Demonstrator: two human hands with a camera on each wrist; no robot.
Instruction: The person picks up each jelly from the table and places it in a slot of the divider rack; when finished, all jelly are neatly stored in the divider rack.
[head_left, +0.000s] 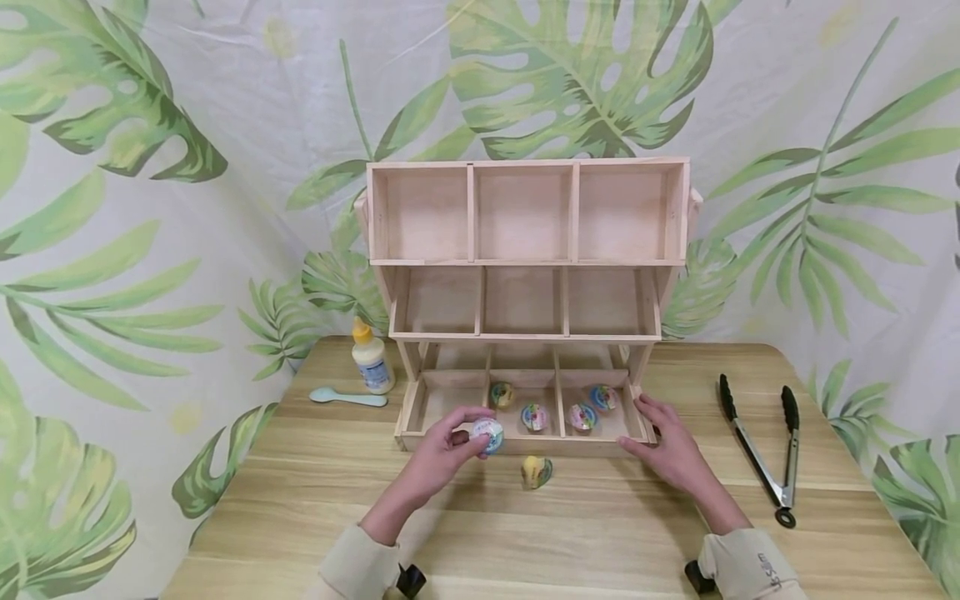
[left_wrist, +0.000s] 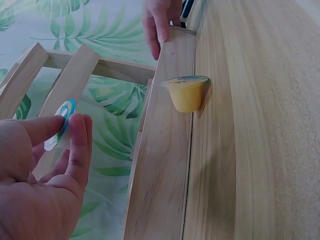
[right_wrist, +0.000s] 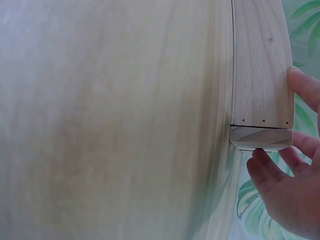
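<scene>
Watching from beside the desk [head_left: 750, 367], I'd say the step in hand is getting the blue-and-white-lidded jelly cup [head_left: 487, 435] into the bottom tray [head_left: 517, 447] of the wooden rack [head_left: 524, 265]; it sits at the front board now, by the divider [head_left: 486, 408] between the left and middle compartments. To do it well, I would lift the cup clear of that front edge, choose one side of the divider, level the lid, and let go only once the base sits on the compartment floor. The yellow jelly cup [head_left: 536, 472] lies on its side on the desk just in front of the tray, lid turned to the right, so it could roll if a sleeve brushed it. The left hand [head_left: 448, 446] reaches in from the near left, thumb and fingers pinching the held cup near its rim, its lid tilted. The right hand [head_left: 667, 442] comes from the near right with its forearm slanting inward, and its fingers grip the tray's right front corner, thumb against the front board and the others along the outer side, which should keep the tray steady.
</scene>
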